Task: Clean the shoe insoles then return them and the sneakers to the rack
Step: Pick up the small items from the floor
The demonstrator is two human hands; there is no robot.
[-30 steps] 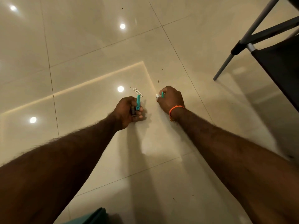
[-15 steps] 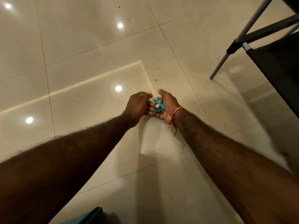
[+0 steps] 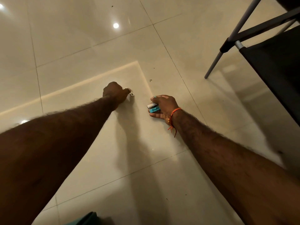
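No insole or sneaker shows in the head view. My left hand [image 3: 115, 92] reaches forward over the glossy tiled floor, and its fingertips pinch a small white metal clip [image 3: 131, 94] that lies on the tile. My right hand [image 3: 163, 107] hovers lower and to the right, palm turned up and fingers curled. It cups several small teal and white pieces [image 3: 153, 107]. An orange thread is tied around the right wrist.
The black fabric shoe rack [image 3: 276, 62] with grey metal legs stands at the upper right; one leg [image 3: 214, 64] meets the floor there. Dark crumbs [image 3: 151, 80] dot the tile beyond my hands. A teal object's edge [image 3: 87, 219] pokes in at the bottom.
The teal pieces passed from my left hand into my right palm. My left hand then reached forward to the white clip, and my right hand drew back to the right.
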